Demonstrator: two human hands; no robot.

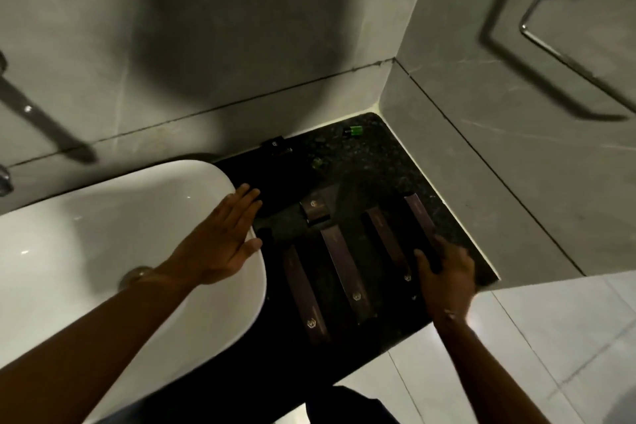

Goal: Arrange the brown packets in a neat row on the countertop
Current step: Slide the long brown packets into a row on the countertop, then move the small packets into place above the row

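- Filling the left half of the view: white washbasin (103, 227), sitting beside the black speckled countertop (371, 162) in a grey-tiled corner.
- Countertop is carrying four long brown packets lying roughly parallel, near ends angling toward the front edge; spacing is looking uneven.
- Leftmost long packet (304, 296) is lying nearest the basin, gold logo at its near end.
- Second long packet (346, 272) is sitting just right of it, set a bit farther back.
- Third long packet (387, 241) is lying right of that, its near end by the right thumb.
- Fourth long packet (421, 224) is lying nearest the wall, its near end going under the right hand.
- Short brown packet (315, 210) is sitting behind the row, just at the far end of the second packet.
- Left hand (220, 237) is hovering flat over the basin's right rim, fingers extended and close together, holding nothing.
- Right hand (444, 275) is resting on the fourth packet's near end, fingers spread; cannot tell if it is gripping or only pressing.
- Small green item (354, 130) is lying at the back corner, well apart from the packets.
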